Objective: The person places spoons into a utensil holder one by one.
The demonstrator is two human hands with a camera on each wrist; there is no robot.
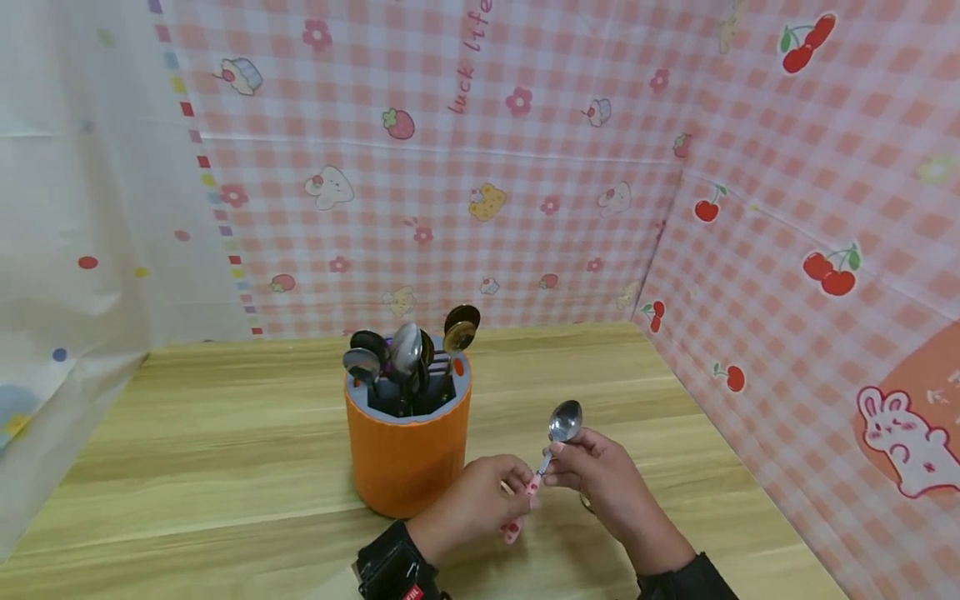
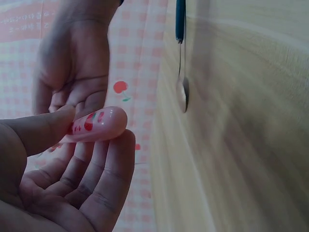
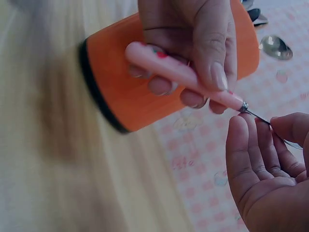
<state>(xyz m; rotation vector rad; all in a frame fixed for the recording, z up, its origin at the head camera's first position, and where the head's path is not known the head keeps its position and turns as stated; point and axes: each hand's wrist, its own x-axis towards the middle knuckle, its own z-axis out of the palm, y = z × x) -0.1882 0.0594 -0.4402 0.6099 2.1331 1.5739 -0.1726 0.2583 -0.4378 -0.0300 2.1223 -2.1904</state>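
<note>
Both hands hold one spoon above the wooden table. It has a shiny metal bowl [image 1: 566, 419] and a pink handle [image 3: 164, 67] printed with red fruit. My left hand [image 1: 480, 500] pinches the handle between thumb and fingers. Its rounded end [image 2: 113, 123] sticks out past the fingers in the left wrist view. My right hand [image 1: 603, 479] pinches the metal neck just below the bowl, which points up and away. In the right wrist view, the right hand [image 3: 273, 179] hides part of the neck and bowl.
An orange round holder [image 1: 408, 467] with a grey top stands left of the hands, several spoons [image 1: 407, 350] upright in it. Another spoon [image 2: 182, 92] with a dark teal handle lies on the table [image 1: 225, 450], partly behind the right hand in the head view. Pink checked cloth [image 1: 450, 250] hangs behind.
</note>
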